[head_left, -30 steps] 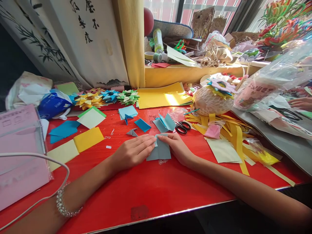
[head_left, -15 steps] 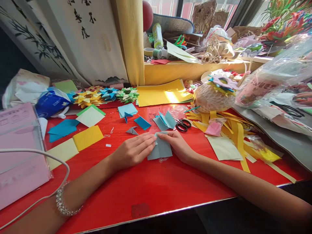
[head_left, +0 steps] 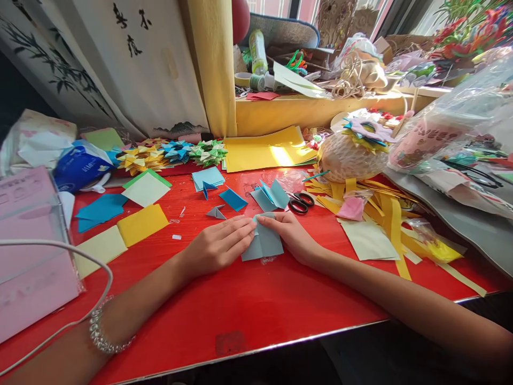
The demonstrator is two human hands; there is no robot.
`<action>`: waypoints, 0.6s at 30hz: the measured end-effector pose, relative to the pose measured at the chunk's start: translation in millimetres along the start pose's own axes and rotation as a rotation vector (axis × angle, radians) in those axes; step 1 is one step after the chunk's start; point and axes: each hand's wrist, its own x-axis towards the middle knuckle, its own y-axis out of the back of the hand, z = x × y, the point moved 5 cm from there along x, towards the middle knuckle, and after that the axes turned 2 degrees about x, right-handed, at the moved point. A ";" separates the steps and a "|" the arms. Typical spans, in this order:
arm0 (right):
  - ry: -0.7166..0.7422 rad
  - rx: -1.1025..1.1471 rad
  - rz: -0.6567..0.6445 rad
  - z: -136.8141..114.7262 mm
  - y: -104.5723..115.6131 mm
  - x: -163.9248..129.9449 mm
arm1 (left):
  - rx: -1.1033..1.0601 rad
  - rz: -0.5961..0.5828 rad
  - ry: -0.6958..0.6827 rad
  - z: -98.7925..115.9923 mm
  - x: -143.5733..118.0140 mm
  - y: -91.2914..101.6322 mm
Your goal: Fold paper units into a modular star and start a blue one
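Light-blue paper square (head_left: 264, 243) lies flat on the red worktop (head_left: 248, 305) between my hands, left hand (head_left: 218, 247) and right hand (head_left: 292, 236) fingers pressed closed on its top corner mid-fold; next move, I judge, needs a firm crease.

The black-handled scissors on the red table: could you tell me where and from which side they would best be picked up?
Probably by the two black loops of the scissors, which face right and lie bare. Come from above on the right; the blades run left under the folded blue papers, so that end is covered.
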 end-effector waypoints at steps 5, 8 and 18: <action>-0.004 0.005 0.001 0.9 0.4 0.5 | -0.002 -0.004 0.006 -0.2 -0.1 -0.2; -0.001 0.005 -0.002 0.4 -0.1 0.2 | 0.010 -0.009 0.006 -0.5 -1.2 -1.5; -0.005 -0.035 -0.022 0.6 -0.9 -0.5 | 0.034 0.001 -0.006 0.7 -0.7 -0.9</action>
